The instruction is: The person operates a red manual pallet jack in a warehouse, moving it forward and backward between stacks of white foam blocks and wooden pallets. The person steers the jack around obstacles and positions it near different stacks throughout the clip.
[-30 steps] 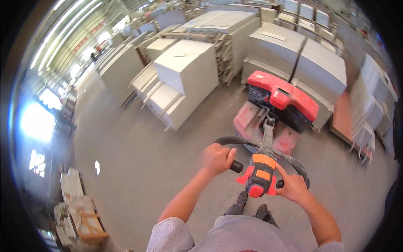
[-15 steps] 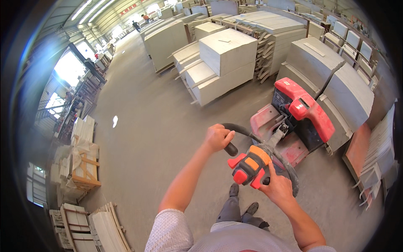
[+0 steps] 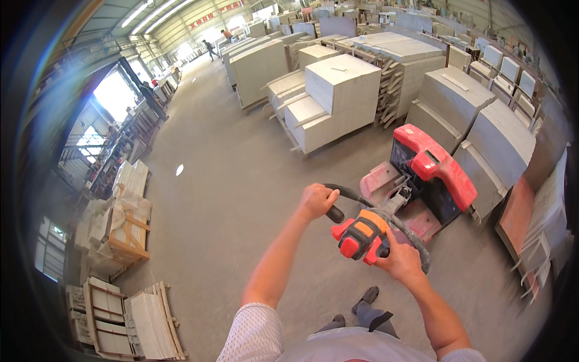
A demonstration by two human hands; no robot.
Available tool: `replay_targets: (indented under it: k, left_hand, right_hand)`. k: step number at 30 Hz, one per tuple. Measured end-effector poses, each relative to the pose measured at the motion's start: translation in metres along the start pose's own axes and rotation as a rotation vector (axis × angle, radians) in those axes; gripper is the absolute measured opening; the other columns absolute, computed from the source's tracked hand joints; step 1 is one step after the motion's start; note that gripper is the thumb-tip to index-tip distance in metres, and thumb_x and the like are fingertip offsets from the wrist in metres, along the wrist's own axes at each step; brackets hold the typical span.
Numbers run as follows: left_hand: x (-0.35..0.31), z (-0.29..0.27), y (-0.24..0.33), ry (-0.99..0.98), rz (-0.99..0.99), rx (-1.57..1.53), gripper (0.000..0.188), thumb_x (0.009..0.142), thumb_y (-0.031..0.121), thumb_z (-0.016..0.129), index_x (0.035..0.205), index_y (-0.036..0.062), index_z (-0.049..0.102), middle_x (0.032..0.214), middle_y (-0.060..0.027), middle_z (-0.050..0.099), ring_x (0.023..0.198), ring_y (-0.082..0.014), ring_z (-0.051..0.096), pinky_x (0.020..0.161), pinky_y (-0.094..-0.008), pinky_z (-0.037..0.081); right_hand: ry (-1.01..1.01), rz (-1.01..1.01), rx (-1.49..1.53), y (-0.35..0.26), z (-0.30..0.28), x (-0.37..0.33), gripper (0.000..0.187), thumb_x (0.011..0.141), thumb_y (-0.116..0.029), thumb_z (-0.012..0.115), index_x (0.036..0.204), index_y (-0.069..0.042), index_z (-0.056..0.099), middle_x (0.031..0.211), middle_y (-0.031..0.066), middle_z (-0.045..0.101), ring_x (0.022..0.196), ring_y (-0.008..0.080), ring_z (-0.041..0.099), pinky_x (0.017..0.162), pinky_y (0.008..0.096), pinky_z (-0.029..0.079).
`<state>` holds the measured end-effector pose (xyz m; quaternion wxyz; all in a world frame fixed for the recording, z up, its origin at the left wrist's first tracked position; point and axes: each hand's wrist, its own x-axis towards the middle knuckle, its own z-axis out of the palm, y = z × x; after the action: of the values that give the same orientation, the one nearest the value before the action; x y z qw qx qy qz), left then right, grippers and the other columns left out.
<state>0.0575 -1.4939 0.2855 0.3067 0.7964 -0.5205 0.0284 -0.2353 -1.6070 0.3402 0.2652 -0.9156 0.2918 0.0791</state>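
**Both hands on the pallet truck handle**

The left hand (image 3: pixel 318 201) is clenched around the black loop of the handle (image 3: pixel 368 232); the right hand (image 3: pixel 401 261) grips the same loop at about four o'clock from the red-and-orange control head. From the handle a shaft runs toward one o'clock to the red pallet truck (image 3: pixel 425 175), which stands on the bare concrete floor (image 3: pixel 223 199). Stacked stone slabs (image 3: pixel 341 99) sit at twelve o'clock, more at two. Steering well likely means keeping both grips firm, swinging the handle gently and watching the gap beside the slabs.
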Motion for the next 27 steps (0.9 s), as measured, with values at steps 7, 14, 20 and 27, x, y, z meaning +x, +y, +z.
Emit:
replay_targets:
  k: [7,14,20,27]
  left_hand:
    - [-0.287,-0.129,0.029,-0.033,-0.043,0.093,0.039,0.092,0.031,0.058,0.063,0.0051,0.063,0.068,-0.0155,0.063,0.072,-0.0366,0.059,0.067,-0.0482,0.047]
    - [-0.604,-0.227,0.203,0.006,-0.168,0.059,0.040,0.092,0.031,0.058,0.063,0.0051,0.064,0.067,-0.0151,0.063,0.075,-0.0356,0.060,0.071,-0.0469,0.047]
    - [-0.891,-0.237,0.418,0.140,-0.266,0.117,0.042,0.092,0.030,0.061,0.059,0.0045,0.063,0.062,-0.0154,0.060,0.066,-0.0348,0.060,0.065,-0.0448,0.048]
    - [-1.214,-0.205,0.737,0.115,-0.456,0.202,0.045,0.093,0.032,0.061,0.056,0.0064,0.063,0.059,-0.0134,0.059,0.064,-0.0323,0.060,0.064,-0.0442,0.048]
  right_hand:
    - [-0.002,-0.054,-0.066,-0.126,0.145,-0.236,0.104,0.073,-0.058,0.076,0.149,-0.002,0.034,0.080,0.0128,0.073,0.077,0.0304,0.072,0.070,0.0432,0.056]
    - [-0.061,-0.139,-0.064,-0.168,0.227,-0.574,0.105,0.074,-0.063,0.074,0.149,-0.002,0.034,0.085,0.0097,0.074,0.078,0.0288,0.072,0.069,0.0415,0.056]
    - [-0.186,-0.263,-0.050,-0.104,0.300,-0.892,0.113,0.077,-0.069,0.068,0.151,0.005,0.026,0.088,0.0092,0.075,0.080,0.0289,0.072,0.070,0.0413,0.055]
    - [-0.271,-0.365,-0.058,0.044,0.353,-1.286,0.105,0.081,-0.061,0.067,0.151,0.006,0.025,0.084,0.0127,0.073,0.079,0.0319,0.072,0.070,0.0420,0.055]
